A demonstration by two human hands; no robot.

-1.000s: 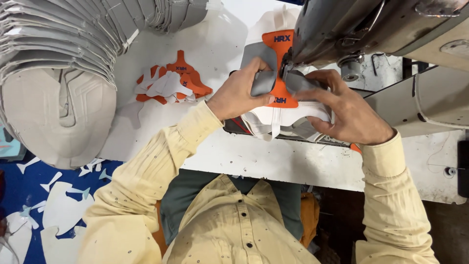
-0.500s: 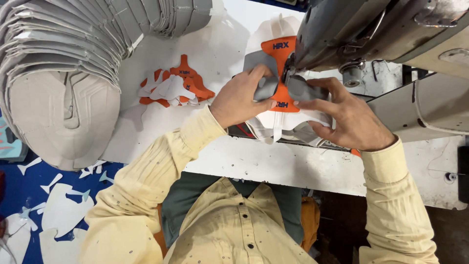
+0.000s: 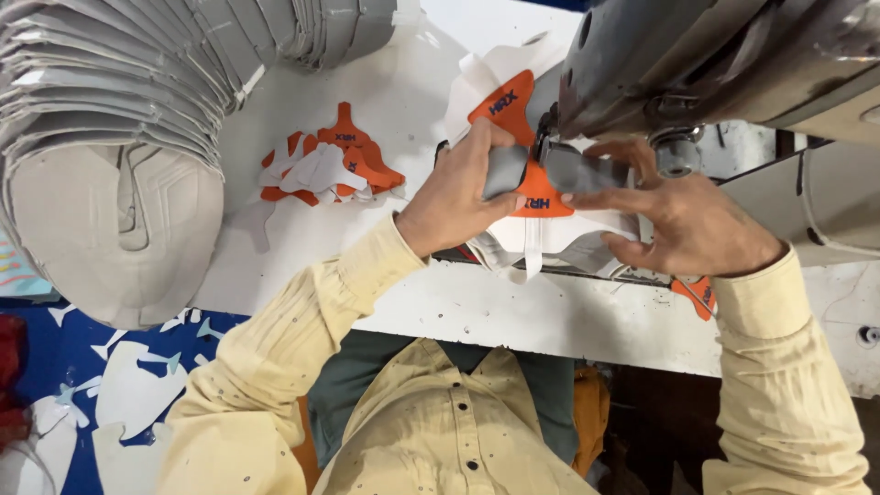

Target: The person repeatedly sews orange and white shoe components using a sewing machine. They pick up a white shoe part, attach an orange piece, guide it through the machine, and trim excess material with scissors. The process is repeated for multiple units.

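An orange, white and grey shoe-upper piece (image 3: 532,197) lies on the white table under the head of a sewing machine (image 3: 697,64). My left hand (image 3: 458,192) presses and grips its left side, thumb on the grey strip. My right hand (image 3: 678,215) holds the right side, fingers spread over the grey and white parts. Both hands sit close together at the needle area, which the machine head mostly hides.
A long fanned stack of grey cut pieces (image 3: 119,128) fills the left of the table (image 3: 513,312). A small pile of orange and white pieces (image 3: 330,165) lies beside it. White offcuts (image 3: 128,385) litter the blue floor at lower left.
The orange piece has shifted slightly away from me under the machine head, with both hands following it. My left thumb now lies further over the grey strip.
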